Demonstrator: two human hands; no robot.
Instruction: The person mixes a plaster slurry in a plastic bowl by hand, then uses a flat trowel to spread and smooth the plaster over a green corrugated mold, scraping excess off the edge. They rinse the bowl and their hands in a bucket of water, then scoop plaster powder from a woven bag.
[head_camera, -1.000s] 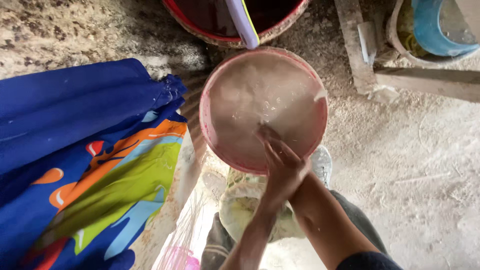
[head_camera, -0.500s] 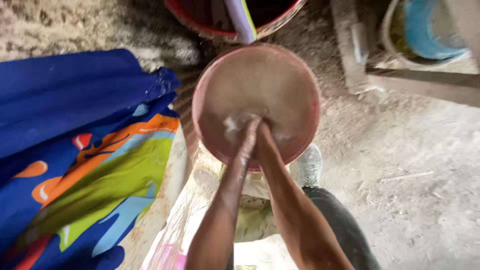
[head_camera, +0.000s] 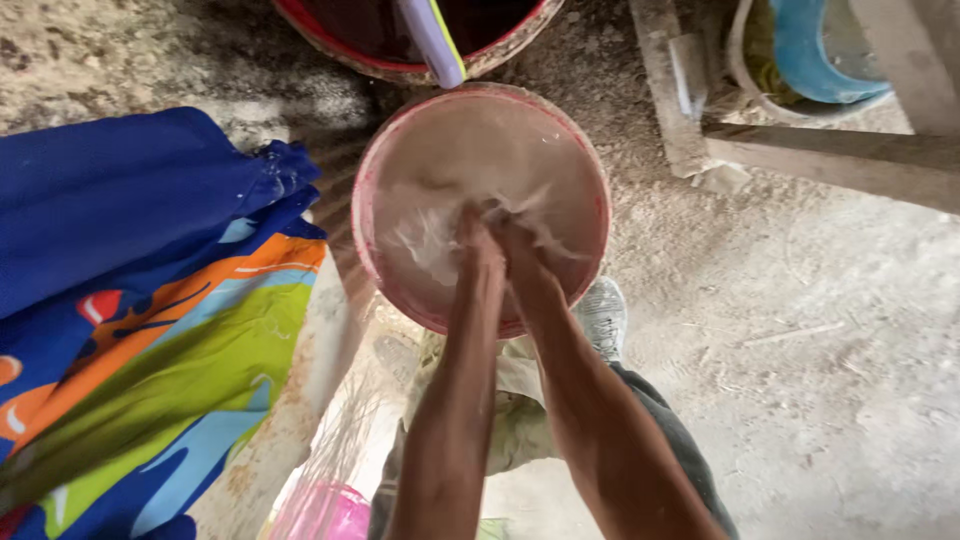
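**Both hands in the basin, washing under way**

The person's left hand (head_camera: 478, 235) and right hand (head_camera: 520, 245) are pressed together in the middle of a round pink basin (head_camera: 372, 190) that sits on the dirt floor (head_camera: 800, 330), just beyond the knees. The basin holds milky, cloudy water (head_camera: 470, 140), and white splashes stand up around the fingers — the surface is being churned. Whether the hands clasp a piece of cloth or only each other under the water cannot be told; the grip looks closed and tight, fingers curled in, but what lies inside it is hidden by blur and foam.

By the look of things the work is in its middle stretch. The water is already clouded, so the soaking and soaping seem done, and scrubbing is going on. Nothing has been lifted out or wrung.

To the left, near the basin but not touching it, lies a heap of blue cloth with orange and green patches (head_camera: 130, 330); it looks dry, so it probably waits its turn. On the far side stands a red tub (head_camera: 340, 45) with a pale stick (head_camera: 432, 40) leaning over its rim. A blue bucket (head_camera: 820, 50) sits far right behind wooden beams (head_camera: 830, 155) — perhaps for rinsing, which is left to do.
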